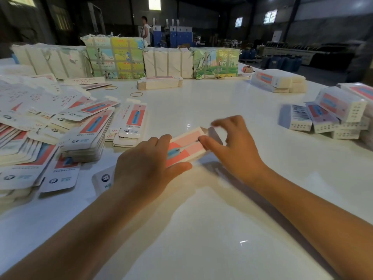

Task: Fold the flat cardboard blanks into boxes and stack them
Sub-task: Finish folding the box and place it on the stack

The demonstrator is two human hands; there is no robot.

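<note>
A: Head view, what have my hands got?
B: The box (187, 147) lies on the table (201, 229) between them. Your left hand (145, 168) grips its near end, fingers curled over it. Your right hand (232, 146) pinches the far end, blurred.
A: And the rest?
B: Flat blanks (84, 136) are heaped left of your left hand; folded boxes (331, 116) are stacked right of your right hand

Dim warehouse, strapped bundles (115, 57), packing table (201, 102)
</note>
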